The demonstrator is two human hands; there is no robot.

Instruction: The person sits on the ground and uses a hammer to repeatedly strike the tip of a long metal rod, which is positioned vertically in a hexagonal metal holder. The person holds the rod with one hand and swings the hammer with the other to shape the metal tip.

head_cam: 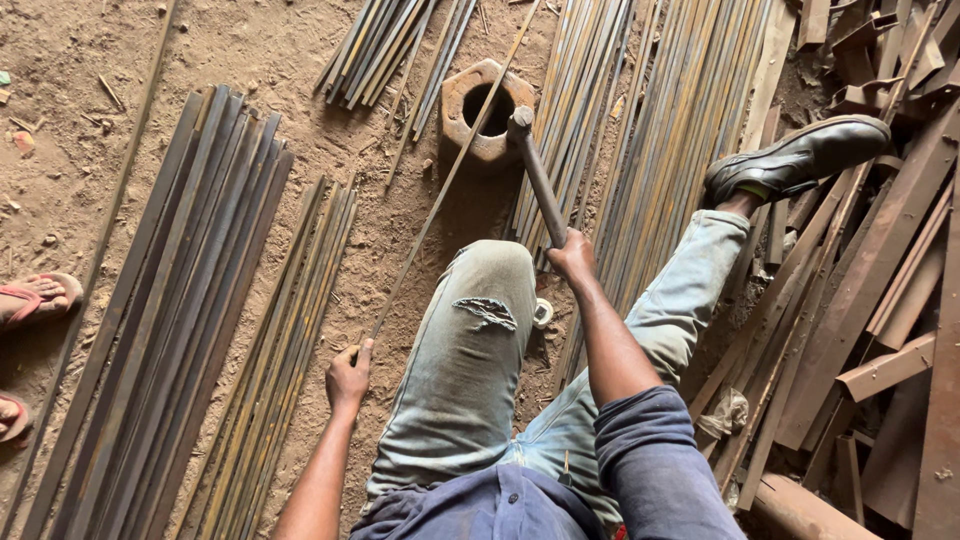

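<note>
Thin steel rod [450, 175], centre frame, lying across the hexagonal nut block [487, 108], near end clamped in left hand [348, 378]; right hand [572, 255] closed on hammer [536, 178], head resting at block; straightening apparently mid-course, sorted rod bundles [190, 290] lying left.

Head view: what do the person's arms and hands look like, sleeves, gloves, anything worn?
Both hands are bare: no gloves, and no rings or watch that I can make out. The left hand and its forearm are uncovered up to the bottom edge of the picture. The right hand also has a bare forearm, with a dark blue sleeve pushed up and bunched at the elbow. It matches the dark blue shirt.
</note>
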